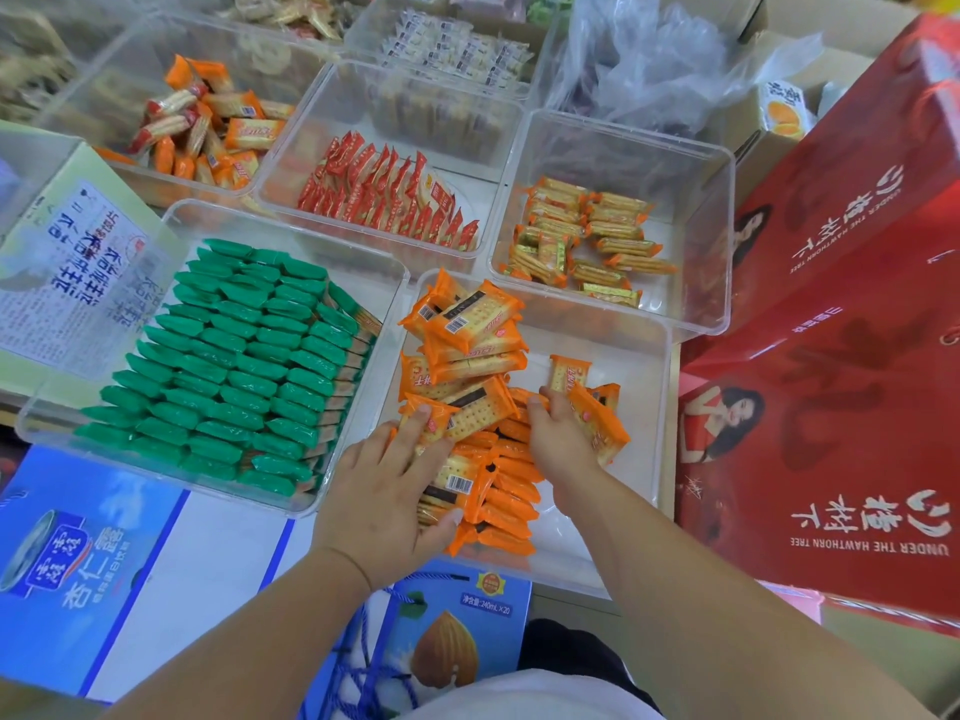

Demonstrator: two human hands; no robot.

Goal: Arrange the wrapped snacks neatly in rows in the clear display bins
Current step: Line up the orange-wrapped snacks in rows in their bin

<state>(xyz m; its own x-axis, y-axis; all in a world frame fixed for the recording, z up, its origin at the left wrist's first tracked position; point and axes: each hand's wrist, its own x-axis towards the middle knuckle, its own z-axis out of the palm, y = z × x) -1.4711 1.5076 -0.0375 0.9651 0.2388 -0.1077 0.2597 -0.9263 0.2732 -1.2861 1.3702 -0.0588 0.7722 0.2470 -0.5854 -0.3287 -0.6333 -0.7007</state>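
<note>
both hands are in the near-right bin [623, 366], working the orange packs [470, 324].
left hand [384, 491]: spread over a run of packs standing on edge along the bin's near-left side. fingers [422, 424] lie over the top and the thumb hooks round the near end, so it's clamping that run.
right hand [558, 433]: just beside it, toward the bin's middle. its fingers curl round a couple of packs that stick out to the right. one upright pack [570, 374] stands at its fingertips; can't tell if it's held or just leaning.
more of the same packs lie flat and crooked in a loose pile at the bin's far-left corner. a tighter row on edge runs between the hands down to the near edge.

around it:
- left bin [374, 288] sits just beside it, with green packs [234, 366] in neat rows on edge, nearly wall to wall.
- middle bin [415, 111] sits behind it, with red packs [384, 194] in rows along its near wall.
- far-right bin [649, 158] has gold packs [587, 236], partly lined up, partly loose.
- far-left bin has mixed orange-and-red packs [208, 127] in a heap.
- clear plastic bag [660, 54] is crumpled at the far side.
- red cartons [841, 356] are stacked just beside the right-hand bins.
- blue carton [93, 553] lies under the left bin's near edge.
</note>
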